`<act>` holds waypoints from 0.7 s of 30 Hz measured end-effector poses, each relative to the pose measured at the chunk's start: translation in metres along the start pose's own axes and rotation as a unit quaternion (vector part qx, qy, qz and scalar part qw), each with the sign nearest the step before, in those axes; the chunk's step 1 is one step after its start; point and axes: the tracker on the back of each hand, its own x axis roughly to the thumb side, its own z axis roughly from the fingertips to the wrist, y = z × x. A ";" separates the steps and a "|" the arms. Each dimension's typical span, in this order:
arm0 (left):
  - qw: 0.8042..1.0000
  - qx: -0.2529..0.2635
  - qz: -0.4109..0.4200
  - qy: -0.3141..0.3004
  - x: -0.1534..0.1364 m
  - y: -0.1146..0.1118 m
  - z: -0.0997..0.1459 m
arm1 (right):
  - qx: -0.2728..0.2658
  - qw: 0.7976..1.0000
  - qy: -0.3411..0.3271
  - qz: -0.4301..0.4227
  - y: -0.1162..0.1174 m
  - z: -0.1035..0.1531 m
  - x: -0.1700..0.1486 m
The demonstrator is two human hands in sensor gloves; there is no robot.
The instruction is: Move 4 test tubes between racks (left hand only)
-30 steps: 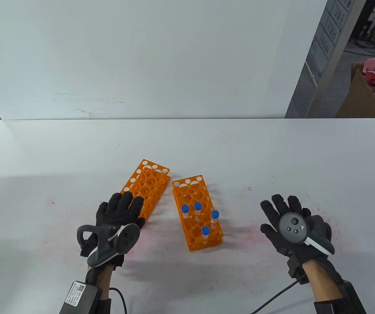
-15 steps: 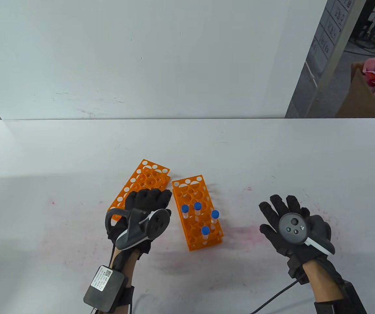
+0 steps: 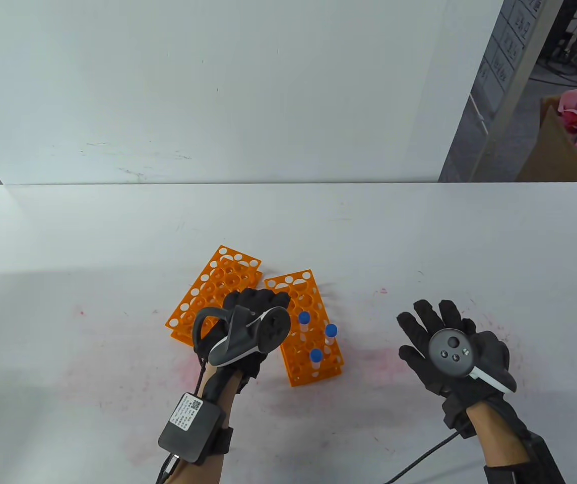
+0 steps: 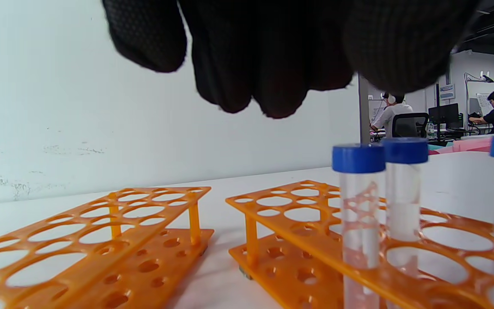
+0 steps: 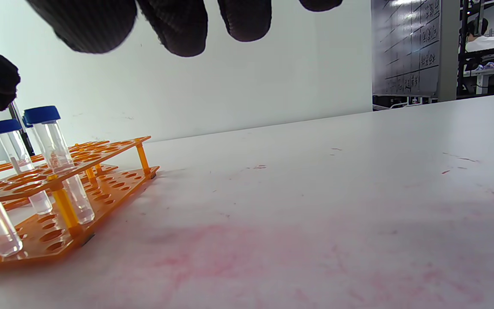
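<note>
Two orange racks lie side by side mid-table. The left rack (image 3: 217, 282) is empty. The right rack (image 3: 313, 312) holds blue-capped test tubes: three show in the table view (image 3: 304, 317), (image 3: 331, 330), (image 3: 316, 355), and the tracker hides the rack's left side. My left hand (image 3: 258, 298) hovers over that left side, holding nothing. In the left wrist view its fingers (image 4: 268, 64) hang spread just above the nearest tube's cap (image 4: 358, 158). My right hand (image 3: 437, 327) lies flat and open on the table, right of the racks.
A white wall panel (image 3: 217, 91) stands along the table's far edge. A cardboard box of coloured scraps (image 3: 570, 146) sits beyond the table's right corner. Pink stains mark the table (image 3: 384, 358) near the racks.
My left hand has moved right, from the empty left rack across to the left side of the tube rack, now covering one tube. My right hand has stayed put.
</note>
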 end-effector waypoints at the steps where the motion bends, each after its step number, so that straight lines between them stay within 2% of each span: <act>1: 1.000 0.001 -0.005 -0.001 0.001 -0.002 0.000 | -0.003 1.000 0.000 -0.001 -0.001 0.000 -0.001; 12: 0.998 -0.025 -0.051 -0.011 0.007 -0.025 -0.006 | 0.003 1.000 0.000 -0.003 0.001 0.000 0.000; 21: 0.997 -0.029 -0.064 -0.011 0.014 -0.032 -0.005 | 0.012 1.000 -0.003 0.001 0.003 0.000 0.001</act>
